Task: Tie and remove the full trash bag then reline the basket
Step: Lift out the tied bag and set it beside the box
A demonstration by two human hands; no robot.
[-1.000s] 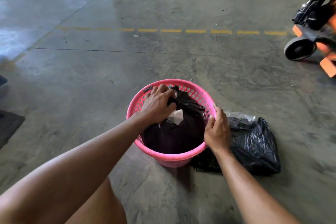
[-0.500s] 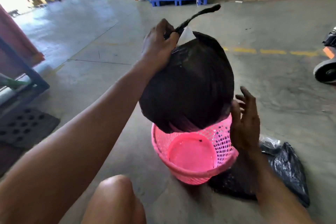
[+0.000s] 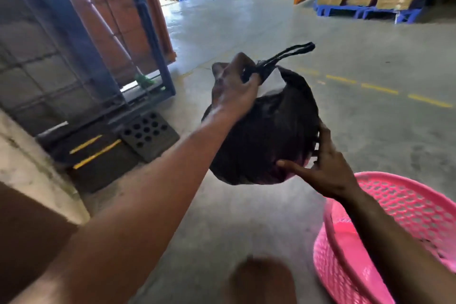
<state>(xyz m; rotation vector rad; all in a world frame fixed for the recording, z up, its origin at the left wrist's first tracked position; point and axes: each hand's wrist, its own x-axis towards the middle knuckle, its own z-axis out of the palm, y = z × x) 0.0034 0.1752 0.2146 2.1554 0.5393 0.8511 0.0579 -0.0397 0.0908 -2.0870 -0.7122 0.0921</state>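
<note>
L hand (image 3: 234, 86) clenched on tied neck of black bag (image 3: 266, 136), held in air w/ R hand (image 3: 323, 170) spread open against its side, pink basket (image 3: 385, 237) bottom right.

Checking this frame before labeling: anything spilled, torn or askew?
No spill or tear visible. The pink basket is tipped, its mouth toward the camera, unlined. The black trash bag hangs clear of it, neck in the left hand, right hand steadying its underside.

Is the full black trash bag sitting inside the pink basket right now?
No, the black trash bag hangs in the air, gripped at its tied neck by the left hand, clear of the pink basket, with the right hand against its side.
</note>
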